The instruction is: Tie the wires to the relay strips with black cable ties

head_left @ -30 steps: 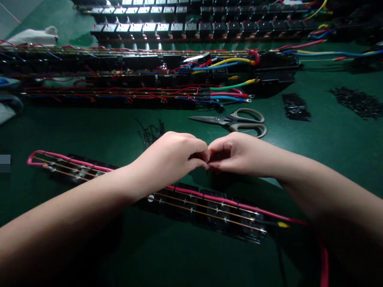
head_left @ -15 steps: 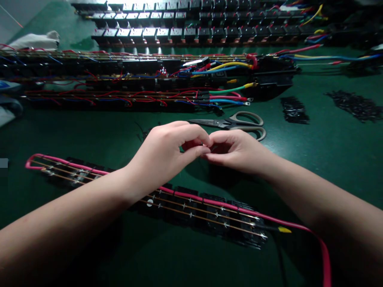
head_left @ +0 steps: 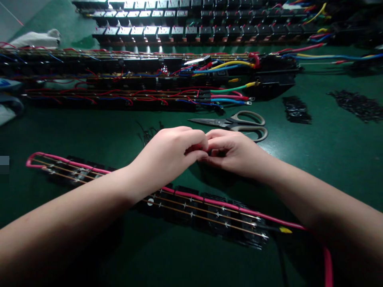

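My left hand (head_left: pixel 169 153) and my right hand (head_left: pixel 233 151) meet fingertip to fingertip above the green table (head_left: pixel 89 131). Both are curled into a pinch, and what lies between the fingers is too small and hidden to name. Just below my wrists lies a long black strip of sockets (head_left: pixel 206 213) with copper wires and a pink cable (head_left: pixel 60 158) running along it. A small tangle of thin black ties (head_left: pixel 148 132) lies just beyond my left hand. Grey-handled scissors (head_left: pixel 239 122) rest closed right behind my right hand.
Rows of wired black socket strips (head_left: pixel 134 85) with red, blue, yellow and green leads fill the far table. More strips (head_left: pixel 191 30) stand behind them. Two piles of small black parts (head_left: pixel 296 108) (head_left: pixel 357 104) lie at the right. A white cloth (head_left: pixel 36 39) sits far left.
Both hands rose slightly away from the socket strip and toward the scissors, staying pinched together; the fingers shifted a little against each other.
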Demonstrator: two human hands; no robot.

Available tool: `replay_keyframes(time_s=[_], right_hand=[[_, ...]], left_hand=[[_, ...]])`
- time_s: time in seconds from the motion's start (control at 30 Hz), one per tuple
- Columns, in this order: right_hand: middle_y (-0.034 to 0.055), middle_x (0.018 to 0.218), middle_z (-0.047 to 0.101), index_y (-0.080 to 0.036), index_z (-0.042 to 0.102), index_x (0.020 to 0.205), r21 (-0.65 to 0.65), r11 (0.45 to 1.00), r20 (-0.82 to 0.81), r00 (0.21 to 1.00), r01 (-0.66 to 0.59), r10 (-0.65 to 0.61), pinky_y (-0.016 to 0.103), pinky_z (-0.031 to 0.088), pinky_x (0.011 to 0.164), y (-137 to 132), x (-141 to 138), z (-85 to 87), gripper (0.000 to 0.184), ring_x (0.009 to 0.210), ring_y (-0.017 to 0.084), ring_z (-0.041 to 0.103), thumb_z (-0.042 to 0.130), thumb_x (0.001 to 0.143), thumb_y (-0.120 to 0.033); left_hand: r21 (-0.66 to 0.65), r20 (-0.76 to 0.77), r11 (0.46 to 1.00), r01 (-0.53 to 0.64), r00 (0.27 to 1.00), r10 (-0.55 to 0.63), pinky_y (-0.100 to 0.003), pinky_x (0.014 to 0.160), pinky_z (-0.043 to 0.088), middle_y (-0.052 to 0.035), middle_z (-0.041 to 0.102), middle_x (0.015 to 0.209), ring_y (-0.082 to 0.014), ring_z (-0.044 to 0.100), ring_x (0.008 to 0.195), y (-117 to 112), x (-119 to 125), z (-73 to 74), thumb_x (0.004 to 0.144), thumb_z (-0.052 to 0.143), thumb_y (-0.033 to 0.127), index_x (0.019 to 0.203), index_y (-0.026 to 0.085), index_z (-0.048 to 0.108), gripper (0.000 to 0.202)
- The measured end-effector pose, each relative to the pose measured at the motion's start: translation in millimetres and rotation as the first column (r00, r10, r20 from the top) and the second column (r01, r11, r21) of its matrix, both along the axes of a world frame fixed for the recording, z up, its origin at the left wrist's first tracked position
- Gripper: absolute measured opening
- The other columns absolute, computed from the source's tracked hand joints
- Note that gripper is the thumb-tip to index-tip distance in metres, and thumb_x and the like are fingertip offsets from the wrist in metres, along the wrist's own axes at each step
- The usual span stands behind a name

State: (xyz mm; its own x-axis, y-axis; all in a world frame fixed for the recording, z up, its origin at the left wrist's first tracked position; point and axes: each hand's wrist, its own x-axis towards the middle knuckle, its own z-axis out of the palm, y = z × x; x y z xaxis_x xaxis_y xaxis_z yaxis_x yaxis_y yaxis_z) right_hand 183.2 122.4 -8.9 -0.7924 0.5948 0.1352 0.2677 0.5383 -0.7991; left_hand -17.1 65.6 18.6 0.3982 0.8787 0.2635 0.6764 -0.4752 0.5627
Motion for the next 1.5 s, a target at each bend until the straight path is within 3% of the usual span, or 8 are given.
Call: replay_keyframes(time_s=[0.4, 0.7, 0.93, 1.17, 1.5], right_hand=[[0.0005, 0.069, 0.069, -0.017, 0.073, 0.08, -0.034, 0.999, 0.05, 0.998, 0.033, -0.032, 0.027, 0.045, 0.062, 2.9, 0.6, -1.1, 0.011, 0.063, 0.014, 0.06, 0.067, 0.083, -0.026], [0.0037, 0.078, 0.073, -0.018, 0.074, 0.081, 0.023, 1.0, 0.058, 0.998, 0.017, -0.019, 0.027, 0.048, 0.067, 0.4, -0.1, -1.5, 0.008, 0.073, 0.016, 0.065, 0.067, 0.083, -0.021], [0.0035, 0.075, 0.073, -0.017, 0.075, 0.082, 0.024, 0.999, 0.02, 0.999, 0.027, -0.027, 0.027, 0.048, 0.065, 2.2, -0.1, -1.7, 0.012, 0.069, 0.016, 0.065, 0.067, 0.086, -0.025], [0.0031, 0.074, 0.073, -0.017, 0.075, 0.081, 0.021, 0.999, 0.04, 0.998, 0.037, -0.038, 0.026, 0.047, 0.065, 3.0, 0.1, -3.7, 0.01, 0.067, 0.015, 0.064, 0.068, 0.085, -0.024], [0.0037, 0.075, 0.074, -0.018, 0.077, 0.083, 0.024, 0.999, 0.03, 0.999, 0.04, -0.041, 0.027, 0.048, 0.065, 2.8, -0.1, -4.5, 0.012, 0.069, 0.016, 0.065, 0.068, 0.085, -0.025]], left_hand=[[0.052, 0.044, 0.996, -0.078, 0.996, 0.076, -0.019, 0.07, 0.046, 0.0033, 0.075, 0.084, -0.0098, 0.066, 0.077, -1.3, 1.3, 3.1, 0.089, 0.072, 0.014, 0.086, 0.018, 0.075, 0.005], [-0.053, -0.013, 0.998, -0.045, 0.999, 0.044, -0.022, 0.07, 0.048, 0.003, 0.075, 0.08, -0.013, 0.067, 0.073, 0.4, 1.1, 1.1, 0.087, 0.071, 0.014, 0.081, 0.022, 0.077, 0.011], [-0.021, -0.003, 0.996, -0.09, 0.996, 0.09, -0.023, 0.075, 0.049, 0.0009, 0.077, 0.09, -0.0149, 0.069, 0.083, -1.3, 1.1, 2.8, 0.094, 0.066, 0.021, 0.09, 0.021, 0.076, 0.011], [-0.037, -0.065, 0.998, -0.058, 0.996, 0.056, -0.022, 0.073, 0.049, 0.0015, 0.077, 0.086, -0.0138, 0.068, 0.078, 0.2, 1.4, 1.7, 0.09, 0.068, 0.016, 0.087, 0.02, 0.078, 0.011], [-0.113, -0.02, 0.989, -0.099, 0.995, 0.097, -0.023, 0.072, 0.047, 0.0019, 0.077, 0.089, -0.0144, 0.068, 0.08, 0.3, 2.4, 3.6, 0.092, 0.064, 0.017, 0.091, 0.021, 0.076, 0.013]])
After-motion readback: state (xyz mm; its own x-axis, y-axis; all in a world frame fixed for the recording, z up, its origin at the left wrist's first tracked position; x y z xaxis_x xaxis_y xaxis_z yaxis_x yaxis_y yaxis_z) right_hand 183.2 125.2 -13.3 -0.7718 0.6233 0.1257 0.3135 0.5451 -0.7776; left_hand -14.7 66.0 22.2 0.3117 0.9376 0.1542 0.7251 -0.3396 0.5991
